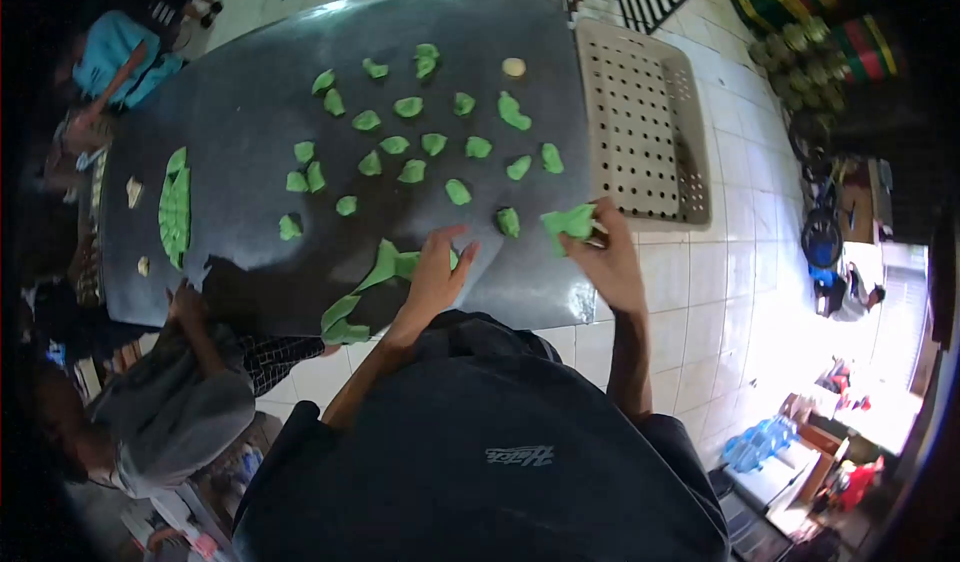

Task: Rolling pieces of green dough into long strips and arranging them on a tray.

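Note:
Between the fingertips of my right hand (609,258) is a torn flat piece of green dough (568,223), raised near the table's right edge. My left hand (437,273) has its fingers apart over the near side of the dark metal-topped table (255,112). It partly covers green dough scraps behind it. Beside that hand a forked strip of green dough (384,263) lies near the front edge, and another strip (343,322) hangs at the edge. A small crumpled green lump (508,222) sits between my hands. Several similar green pieces (409,107) are scattered farther back.
A perforated beige plastic crate (694,119) adjoins the table's right edge. A round pale dough piece (514,67) lies at the back right. On the left is a long sheet of green dough (175,209), near a co-worker's hand (186,299). Another person (116,59) stands at the far left.

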### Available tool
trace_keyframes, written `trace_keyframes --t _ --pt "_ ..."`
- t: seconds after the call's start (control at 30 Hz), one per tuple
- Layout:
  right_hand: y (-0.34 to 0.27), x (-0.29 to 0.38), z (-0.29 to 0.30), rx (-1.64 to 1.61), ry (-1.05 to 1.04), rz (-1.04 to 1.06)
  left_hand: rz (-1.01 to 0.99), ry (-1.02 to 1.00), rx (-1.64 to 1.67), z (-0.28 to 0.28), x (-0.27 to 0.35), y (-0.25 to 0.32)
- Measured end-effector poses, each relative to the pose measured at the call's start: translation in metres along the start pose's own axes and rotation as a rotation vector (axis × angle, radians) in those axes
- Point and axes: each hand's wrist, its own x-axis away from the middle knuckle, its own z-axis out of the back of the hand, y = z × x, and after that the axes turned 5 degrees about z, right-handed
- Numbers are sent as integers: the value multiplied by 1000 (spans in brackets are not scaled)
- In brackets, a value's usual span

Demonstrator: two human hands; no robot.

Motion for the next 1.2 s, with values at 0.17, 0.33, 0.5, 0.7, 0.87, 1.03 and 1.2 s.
trace_keyframes --t 0.17,0.33,0.5,0.7,0.87,1.03,1.2 --pt "-1 22 -1 -147 -337 -44 22 -404 417 24 -9 113" --pt "-8 31 5 270 -516 187 312 -826 374 55 -6 130" --pt "-27 27 -21 731 -565 190 94 -747 421 74 -12 121" --pt "-46 8 -46 832 -641 452 -68 -675 191 124 -15 108" --pt "-46 -36 -73 767 -335 403 223 -267 253 169 -6 59" --pt "3 -125 -78 721 162 24 484 276 364 188 -18 5" --pt "73 -219 -99 778 21 142 496 11 340 158 -28 -17"
